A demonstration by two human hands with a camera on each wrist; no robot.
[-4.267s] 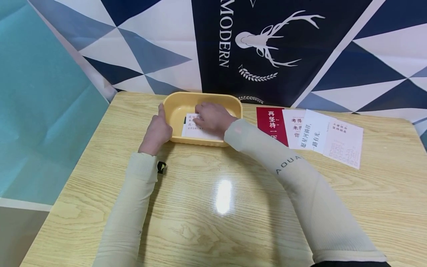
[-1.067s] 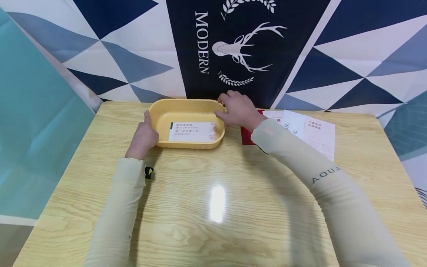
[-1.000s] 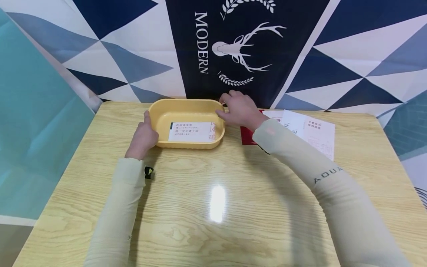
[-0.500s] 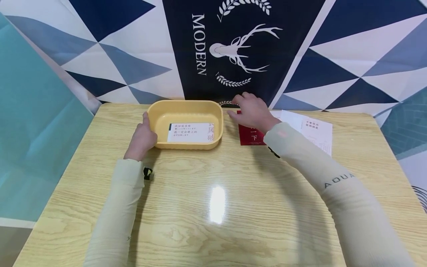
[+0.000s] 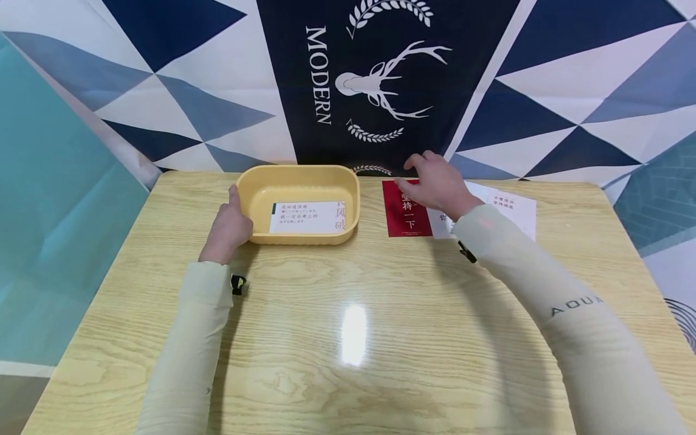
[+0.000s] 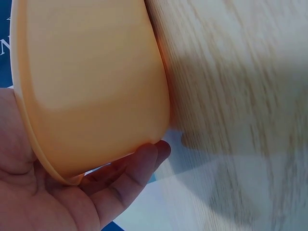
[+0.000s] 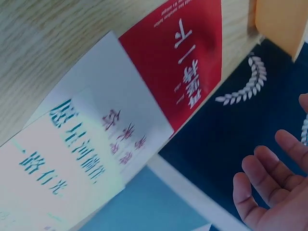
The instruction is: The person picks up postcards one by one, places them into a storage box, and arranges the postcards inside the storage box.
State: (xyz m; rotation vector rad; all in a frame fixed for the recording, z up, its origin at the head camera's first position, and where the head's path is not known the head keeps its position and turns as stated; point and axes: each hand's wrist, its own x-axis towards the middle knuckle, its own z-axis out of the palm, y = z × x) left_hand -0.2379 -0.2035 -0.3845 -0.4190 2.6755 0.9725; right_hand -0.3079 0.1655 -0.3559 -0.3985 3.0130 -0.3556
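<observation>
A yellow tray [image 5: 352, 199] sits at the back of the wooden desk [image 5: 348, 338], close to the patterned backdrop [image 5: 375, 78] hung behind it. Inside the tray lies a white card [image 5: 304, 217] with printed lines, and a second card with red characters seems to peek from under its right end, though that part is too small to be sure. To the right of the tray, a little apart from it, a red card [image 5: 405, 208] lies flat, and white cards [image 5: 511, 208] overlap beyond it, farther from the tray.

The left hand [image 5: 231, 223] holds the tray's left end: the thumb lies along the rim, and the wrist view shows the fingers [image 6: 130, 180] curled under the outer wall. The right hand [image 5: 437, 184] hovers over the red card's far right corner, fingers loosely spread and holding nothing; whether a fingertip touches the card I cannot tell.

In front of the tray the desk is bare wood up to the near edge.
</observation>
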